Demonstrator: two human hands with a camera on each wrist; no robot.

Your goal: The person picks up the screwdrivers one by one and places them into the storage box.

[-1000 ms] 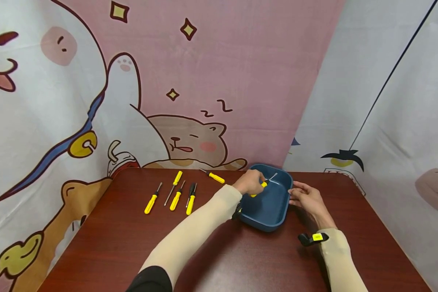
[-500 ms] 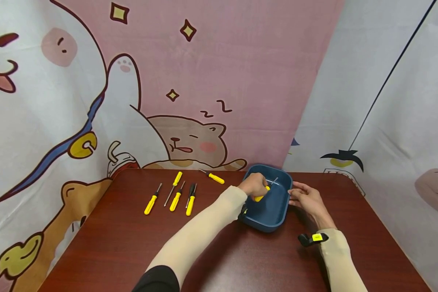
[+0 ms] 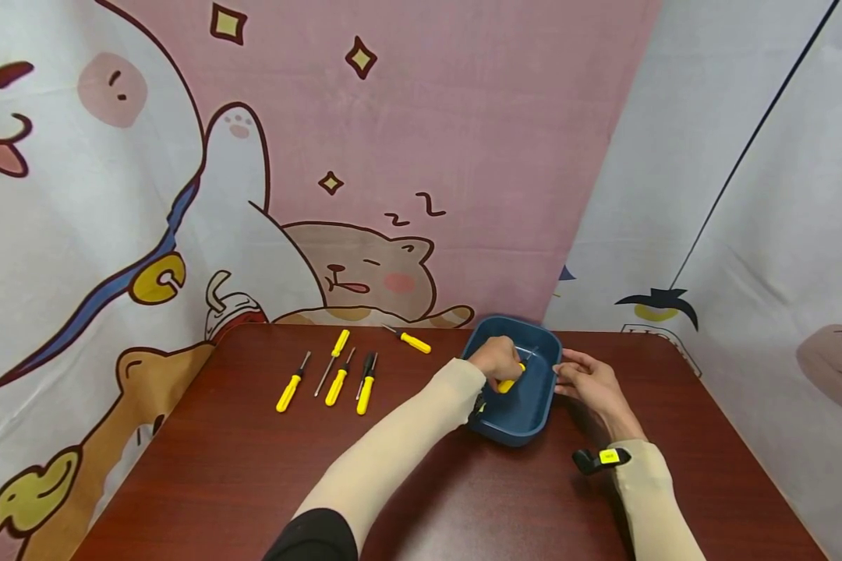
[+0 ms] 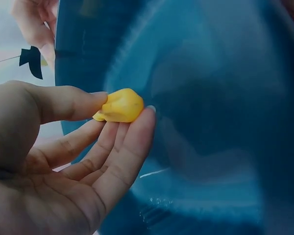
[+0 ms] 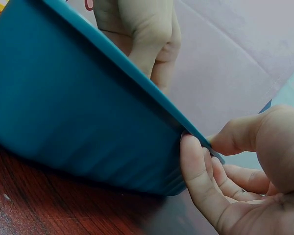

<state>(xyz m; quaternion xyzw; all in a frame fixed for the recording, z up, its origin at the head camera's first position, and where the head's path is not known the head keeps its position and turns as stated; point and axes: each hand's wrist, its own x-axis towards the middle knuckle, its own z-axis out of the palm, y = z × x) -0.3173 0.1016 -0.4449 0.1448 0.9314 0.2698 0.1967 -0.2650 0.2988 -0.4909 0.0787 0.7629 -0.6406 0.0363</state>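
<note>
Left hand [image 3: 497, 360] over the blue bin [image 3: 515, 437], reaching in past its left rim; thumb and fingertips pinch the yellow grip of a screwdriver [image 3: 509, 385]. The held tool lies within the bin's outline, handle toward the near side, thin shaft slanting to the far right. Cannot tell whether it touches the bin floor. Right hand [image 3: 592, 386] at the bin's right side, thumb and fingers closed on the rim in a pinch, most clearly seen from the right wrist. Bin sits upright on the far right part of a dark reddish wood table [image 3: 203, 475]. Left of the bin, six more screwdrivers lie loose on the wood. Leftmost tool [image 3: 291, 391]: yellow and black handle, grip near, tip far. Next, a slim yellow one [image 3: 340, 343] turned the other way, handle far, shaft toward the near left. Then a yellow one [image 3: 337, 386], grip near. Beside that, a close pair: yellow-handled driver [image 3: 366, 392] with grip near, black-handled driver [image 3: 369, 363] with grip far. The last, a yellow-handled one [image 3: 415, 343], lies apart by the far edge, nearest the bin, shaft pointing far left. Cream sleeves on both arms; black wrist device [image 3: 592, 460] with a yellow label on the right. Behind the table hangs a pink and white cartoon cloth [image 3: 505, 156], a sleeping brown animal drawn low on it.
</note>
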